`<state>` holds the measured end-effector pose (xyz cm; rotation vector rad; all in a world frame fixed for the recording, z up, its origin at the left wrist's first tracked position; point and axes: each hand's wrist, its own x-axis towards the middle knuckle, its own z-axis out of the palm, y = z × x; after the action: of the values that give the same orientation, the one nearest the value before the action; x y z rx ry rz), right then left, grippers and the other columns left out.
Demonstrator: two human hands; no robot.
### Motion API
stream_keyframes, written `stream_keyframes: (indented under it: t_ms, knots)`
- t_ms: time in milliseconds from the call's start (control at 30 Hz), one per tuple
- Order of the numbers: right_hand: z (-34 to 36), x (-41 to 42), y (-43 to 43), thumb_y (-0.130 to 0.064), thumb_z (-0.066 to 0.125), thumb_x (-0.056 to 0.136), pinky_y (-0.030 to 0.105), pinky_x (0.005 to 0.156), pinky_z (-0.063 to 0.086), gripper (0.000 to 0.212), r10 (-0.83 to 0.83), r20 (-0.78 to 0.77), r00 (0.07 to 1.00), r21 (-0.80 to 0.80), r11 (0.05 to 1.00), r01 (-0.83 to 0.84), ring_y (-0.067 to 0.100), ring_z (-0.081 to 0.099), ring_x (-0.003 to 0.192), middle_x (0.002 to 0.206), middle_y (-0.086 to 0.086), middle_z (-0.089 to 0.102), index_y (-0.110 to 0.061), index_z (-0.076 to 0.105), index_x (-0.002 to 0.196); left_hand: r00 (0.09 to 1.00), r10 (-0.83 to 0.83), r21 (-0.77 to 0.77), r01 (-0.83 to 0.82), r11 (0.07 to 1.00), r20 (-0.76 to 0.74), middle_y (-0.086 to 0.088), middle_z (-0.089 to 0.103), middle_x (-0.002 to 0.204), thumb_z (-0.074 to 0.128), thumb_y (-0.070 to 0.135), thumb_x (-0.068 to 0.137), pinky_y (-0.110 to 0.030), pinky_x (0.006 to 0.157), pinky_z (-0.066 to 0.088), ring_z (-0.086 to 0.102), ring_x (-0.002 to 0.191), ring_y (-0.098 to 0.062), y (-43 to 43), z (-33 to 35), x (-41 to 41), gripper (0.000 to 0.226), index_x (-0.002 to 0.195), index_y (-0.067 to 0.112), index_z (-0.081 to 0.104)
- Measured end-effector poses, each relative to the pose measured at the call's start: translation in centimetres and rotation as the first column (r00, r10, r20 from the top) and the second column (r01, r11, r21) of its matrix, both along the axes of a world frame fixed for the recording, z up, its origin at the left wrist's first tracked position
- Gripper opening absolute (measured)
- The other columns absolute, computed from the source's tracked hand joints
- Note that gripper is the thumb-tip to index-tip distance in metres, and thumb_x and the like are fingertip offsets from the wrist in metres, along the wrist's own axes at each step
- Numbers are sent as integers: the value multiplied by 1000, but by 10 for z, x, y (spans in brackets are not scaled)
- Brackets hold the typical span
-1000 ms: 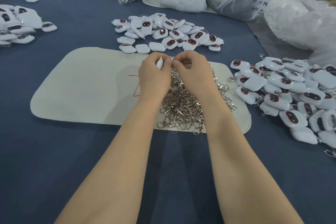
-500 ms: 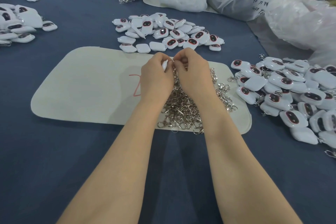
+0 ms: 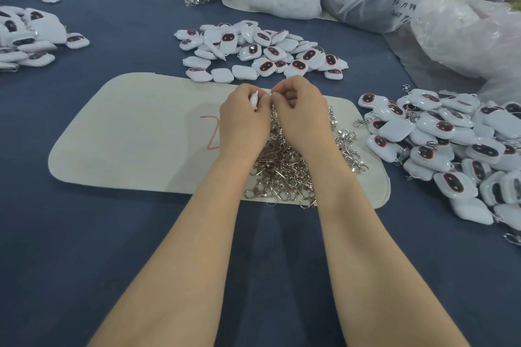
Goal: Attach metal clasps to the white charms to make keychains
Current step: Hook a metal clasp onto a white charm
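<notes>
Left grip (image 3: pixel 244 121) and right grip (image 3: pixel 303 118) have scarcely shifted, staying fingertip to fingertip above the clasp pile (image 3: pixel 282 175) on the pale mat (image 3: pixel 127 135) at mid-tabletop (image 3: pixel 84 234). The left pinches a white charm (image 3: pixel 253 99) edge-on. The right's curled fingers pinch a small clasp (image 3: pixel 271 94) touching its top.

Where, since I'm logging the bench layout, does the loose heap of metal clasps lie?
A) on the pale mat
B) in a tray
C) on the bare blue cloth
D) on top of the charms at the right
A: the clasps lie heaped on the pale mat, toward its right end.
</notes>
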<state>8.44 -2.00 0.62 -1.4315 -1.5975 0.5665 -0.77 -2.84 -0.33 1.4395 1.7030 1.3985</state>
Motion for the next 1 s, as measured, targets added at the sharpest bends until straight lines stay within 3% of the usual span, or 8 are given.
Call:
stream_keyframes:
  t_ms: [367,567,1000]
  knots:
    - [-2,-2,0,-4,52,92,3,65,39,14,11,-20,1000,38,999,-10,-4,50,72,81,-15,53,-18,53,91,984,-53,-39,61,997,169,9,58,74,60,11,86,-24,64,43,52,66,-7,-1,1,-1,10,81,19,60]
    - [-3,-2,0,-5,53,92,2,64,38,13,5,-40,999,51,999,-3,-6,50,71,80,-16,54,-18,53,91,987,-46,-40,53,998,155,12,57,68,61,15,86,-20,61,42,51,63,-1,0,0,-2,16,71,22,59]
    - [-4,-3,-1,-6,55,89,7,64,40,10,0,-26,1000,10,1000,1,-2,49,68,78,-15,52,-15,55,92,994,-1,-53,7,999,109,4,61,74,59,15,89,-26,69,43,55,76,-16,1,-1,-2,11,80,13,65]
